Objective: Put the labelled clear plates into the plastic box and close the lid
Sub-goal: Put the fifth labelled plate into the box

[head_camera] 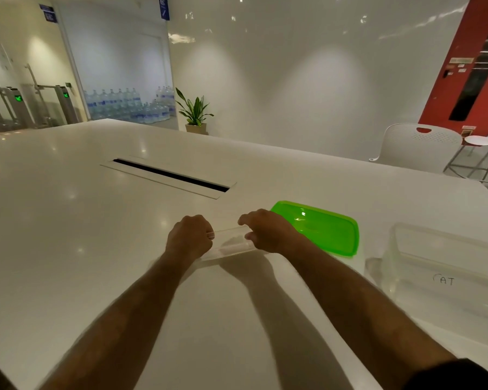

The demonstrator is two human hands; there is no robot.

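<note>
Both hands hold one clear plate (231,243) above the white surface (96,220). The left hand (189,237) has its grip closed on the plate's left edge; the right hand (268,232) pinches the right edge. The green lid (321,229) lies off, just beyond the right hand. The plastic box (445,266) stands open at right, with a piece marked "CAT" (443,280) at it; whether inside cannot be told. Judged: loading under way, closing outstanding.
</note>
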